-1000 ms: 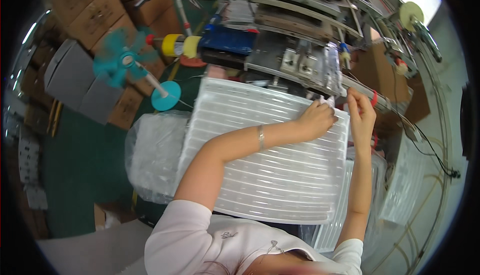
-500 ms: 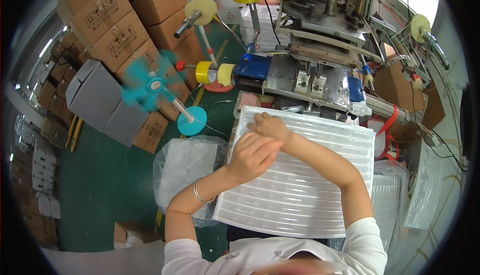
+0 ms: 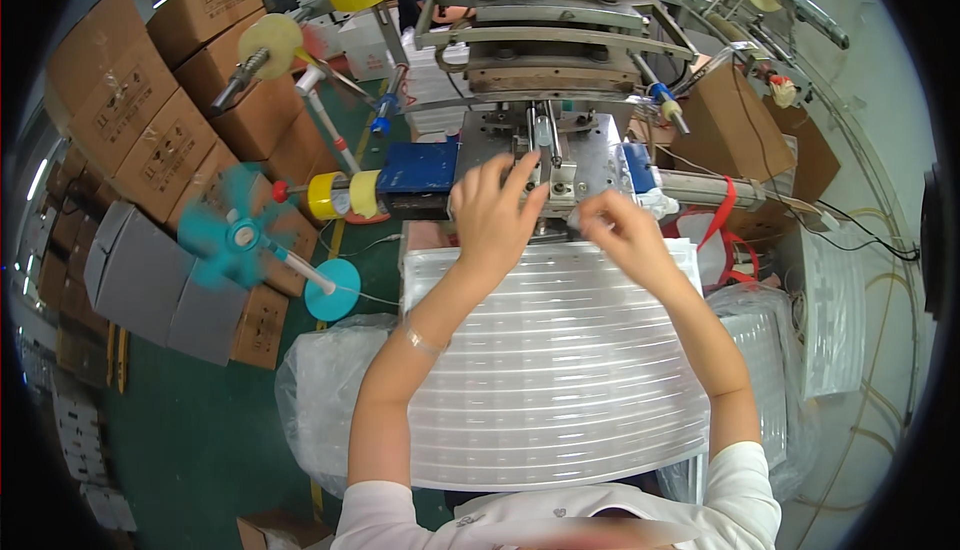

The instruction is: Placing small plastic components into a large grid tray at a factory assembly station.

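Note:
My left hand (image 3: 492,212) reaches over the front of the press bed, its fingers spread. Its index fingertip is close to the metal fixture (image 3: 563,178), where a small clear tube-like piece (image 3: 543,134) lies between thin rods. To the right, my right hand (image 3: 625,240) is closed with curled fingers at the front edge of the press. Whatever its fingertips may hold is too small to make out. Below both hands, a large white ribbed plastic tray (image 3: 550,380) spans the space in front of me.
The press head (image 3: 550,50) hangs above the fixture. Left of it are a blue pad (image 3: 420,167), a yellow tape roll (image 3: 322,196) and a spinning teal fan (image 3: 242,237). Stacked cartons (image 3: 130,140) stand farther left. A bagged tray (image 3: 760,370) and a red strap (image 3: 722,212) are on the right.
My hands have moved from together over the tray's far left corner to apart at the press. A clear piece and rods now show at the fixture. The whole view has shifted.

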